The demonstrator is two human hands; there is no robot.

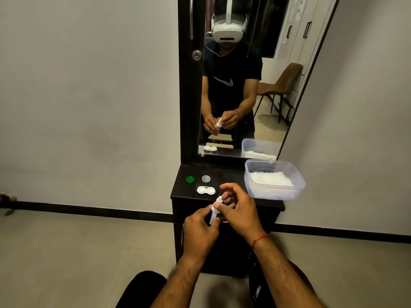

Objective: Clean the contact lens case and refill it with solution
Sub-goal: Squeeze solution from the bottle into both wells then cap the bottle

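Contact lens case [206,190] is seen lying open on the dark desk [231,174], just in front of a green cap [189,179] and a clear cap [206,178]. A solution bottle [215,211] is held upright above the desk's front edge, near the case but apart from it. Its body is wrapped by the left grip [200,227]; its shoulder, below the white nozzle, is pinched by the right grip [240,210], whose index finger is raised. A clear plastic tub [251,187] of white material is set at the right, below a mirror [244,85].
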